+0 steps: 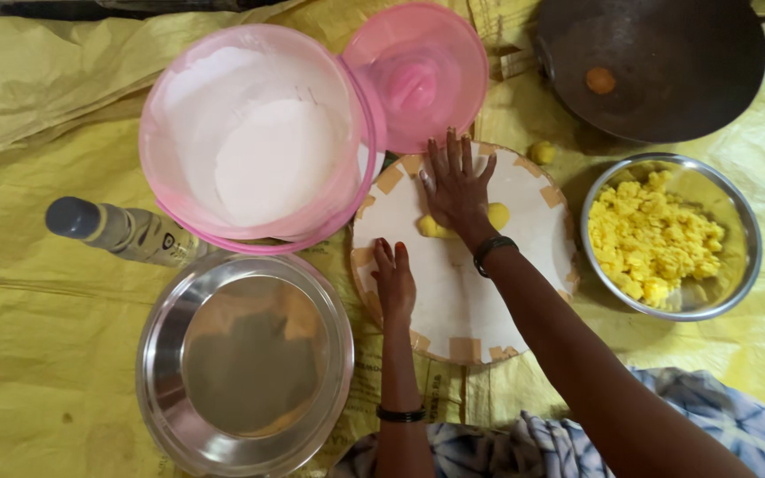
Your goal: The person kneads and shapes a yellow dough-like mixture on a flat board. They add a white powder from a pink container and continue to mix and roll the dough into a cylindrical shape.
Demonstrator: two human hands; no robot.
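The right hand point(459, 188), fingers spread flat, pressed yellow dough point(498, 215) under its palm; the left hand point(393, 279), fingers together, rested on the round board point(462, 305).

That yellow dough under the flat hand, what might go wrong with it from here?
Possibly three things. The right hand presses the yellow dough near the far side of the round white board, so some could squeeze off the edge; one lump already lies off the board. The open pink flour tub overlaps the board's rim and could get bumped. The left hand only rests on the board, which might slide on the yellow sheet.
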